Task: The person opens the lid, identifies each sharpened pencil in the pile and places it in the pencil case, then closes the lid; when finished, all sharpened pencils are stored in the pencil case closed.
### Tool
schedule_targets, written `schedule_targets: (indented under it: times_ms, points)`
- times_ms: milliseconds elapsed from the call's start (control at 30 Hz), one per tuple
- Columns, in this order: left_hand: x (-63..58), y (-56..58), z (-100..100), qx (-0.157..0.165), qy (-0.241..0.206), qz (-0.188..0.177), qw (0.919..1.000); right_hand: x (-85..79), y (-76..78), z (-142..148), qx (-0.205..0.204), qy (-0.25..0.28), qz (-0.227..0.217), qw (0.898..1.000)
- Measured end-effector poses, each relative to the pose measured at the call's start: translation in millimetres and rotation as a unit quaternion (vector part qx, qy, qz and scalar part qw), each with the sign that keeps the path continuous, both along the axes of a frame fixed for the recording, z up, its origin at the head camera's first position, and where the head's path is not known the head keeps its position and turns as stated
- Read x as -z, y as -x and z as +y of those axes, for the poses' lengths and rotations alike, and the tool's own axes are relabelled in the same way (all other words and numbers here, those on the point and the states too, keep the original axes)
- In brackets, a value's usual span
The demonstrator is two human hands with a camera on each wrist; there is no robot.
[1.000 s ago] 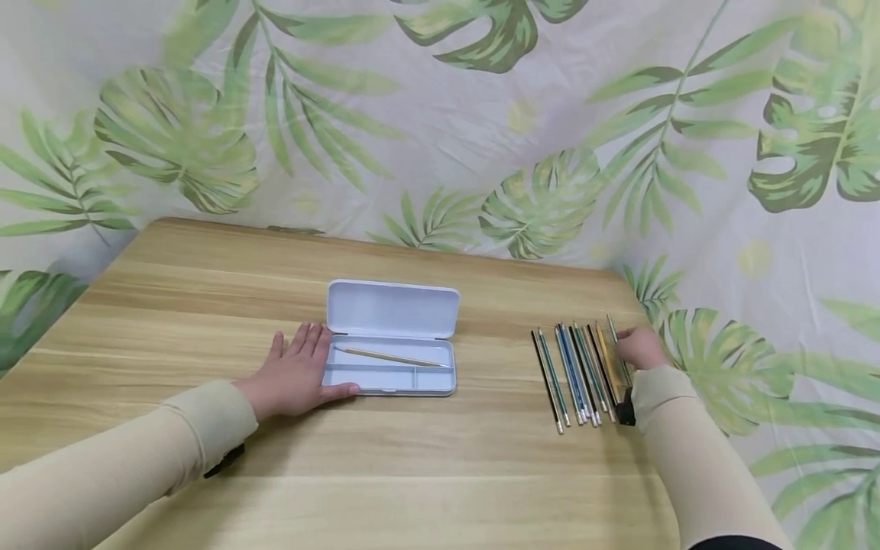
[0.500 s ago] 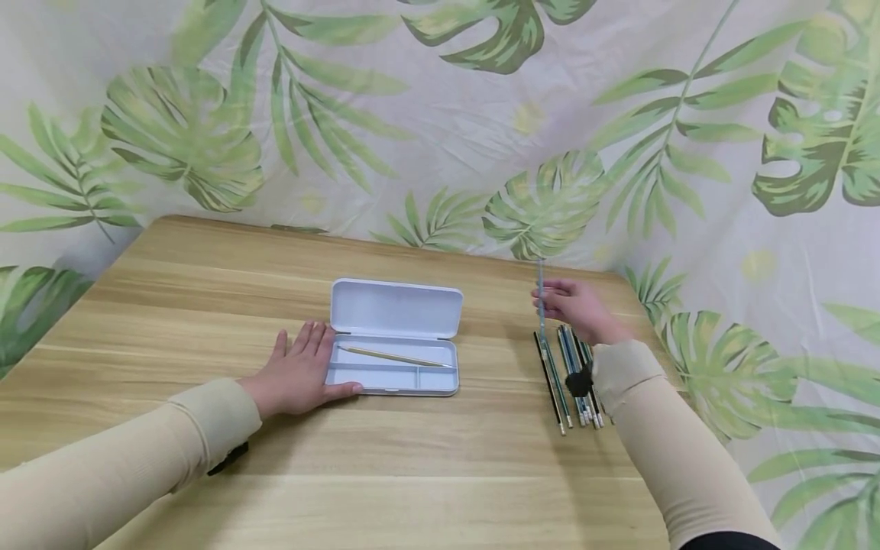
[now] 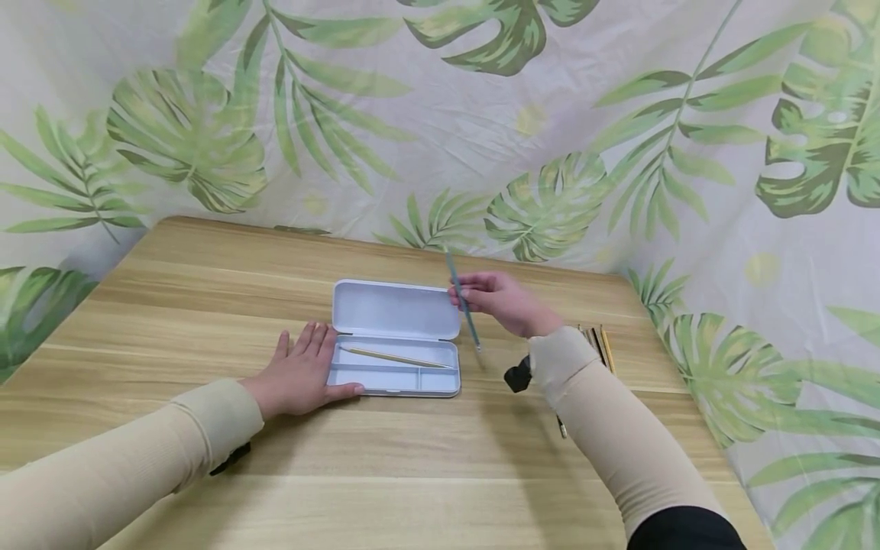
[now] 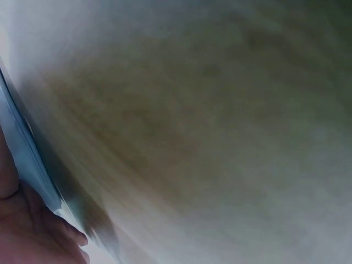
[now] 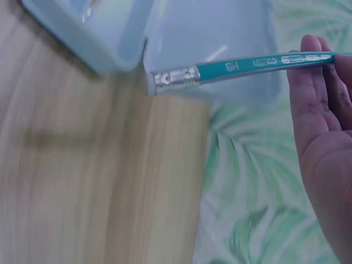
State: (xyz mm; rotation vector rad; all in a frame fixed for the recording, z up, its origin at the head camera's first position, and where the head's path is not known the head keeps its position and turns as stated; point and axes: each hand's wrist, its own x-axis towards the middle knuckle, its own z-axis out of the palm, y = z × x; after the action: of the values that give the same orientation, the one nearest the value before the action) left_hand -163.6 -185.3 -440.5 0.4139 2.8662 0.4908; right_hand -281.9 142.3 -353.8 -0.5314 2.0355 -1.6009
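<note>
My right hand (image 3: 505,302) pinches a green pencil (image 3: 464,302) between thumb and fingers, in the air just right of the pencil case's raised lid. In the right wrist view the pencil (image 5: 236,67) shows its metal eraser end and printed lettering. The light blue pencil case (image 3: 371,377) lies open on the table, and one gold-coloured pencil (image 3: 395,357) lies in its long rear compartment. My left hand (image 3: 299,374) rests with straight fingers at the case's left side, its thumb along the front edge. The left wrist view shows only part of that hand (image 4: 33,231) against the case.
Several pencils (image 3: 606,350) lie on the table at the right, mostly hidden behind my right forearm. The wooden table (image 3: 385,481) ends at a leaf-patterned cloth (image 3: 440,137) behind and to the right.
From the pencil group at the right, my right hand has picked up the green pencil and carried it left to beside the case's lid. The left hand has stayed in place.
</note>
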Motion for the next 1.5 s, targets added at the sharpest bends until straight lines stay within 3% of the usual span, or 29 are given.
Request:
schedule_targets:
  times_ms: [500,833,1067,1267,1500]
  points:
    - [-1.8,-0.9,1.8,0.0,0.007,0.006,1.0,19.5,-5.6,-55.8,-0.072,-0.1,0.066,0.99]
    - [0.5,0.6,1.9,-0.001,0.013,0.012,0.9998,30.9,-4.8,-65.2,-0.101,-0.159,0.088,0.978]
    - [0.1,1.0,2.8,-0.002,0.014,0.004,0.9999,40.3,-7.2,-73.4,-0.126,-0.205,0.13,0.962]
    - [0.0,-0.2,3.1,-0.004,0.01,0.006,0.9999,52.3,-8.9,-78.3,-0.135,-0.211,0.141,0.958]
    - [-3.1,-1.4,3.7,-0.006,0.012,0.001,0.9999,57.7,-10.8,-81.7,-0.129,-0.221,0.182,0.949]
